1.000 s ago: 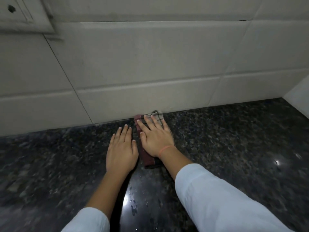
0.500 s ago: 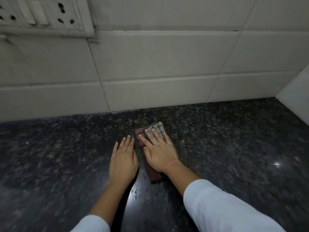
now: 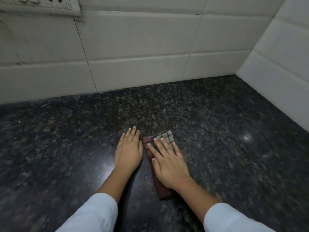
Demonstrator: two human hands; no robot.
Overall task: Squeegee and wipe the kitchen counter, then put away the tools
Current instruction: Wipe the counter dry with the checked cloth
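Note:
A folded cloth (image 3: 164, 137), dark red with a grey checked end, lies on the dark speckled granite counter (image 3: 217, 139). My right hand (image 3: 168, 163) rests flat on top of the cloth, fingers spread, pressing it down; most of the cloth is hidden beneath it. My left hand (image 3: 129, 151) lies flat on the bare counter just left of the cloth, fingers together, holding nothing. No squeegee is in view.
White tiled wall (image 3: 133, 47) runs along the back of the counter and a second tiled wall (image 3: 275, 64) closes the right side, forming a corner. A switch and socket panel (image 3: 41, 4) sits on the wall at upper left.
Both hands and the cloth have slid back from the wall toward me across the counter. The water drops seen near my wrists earlier no longer show.

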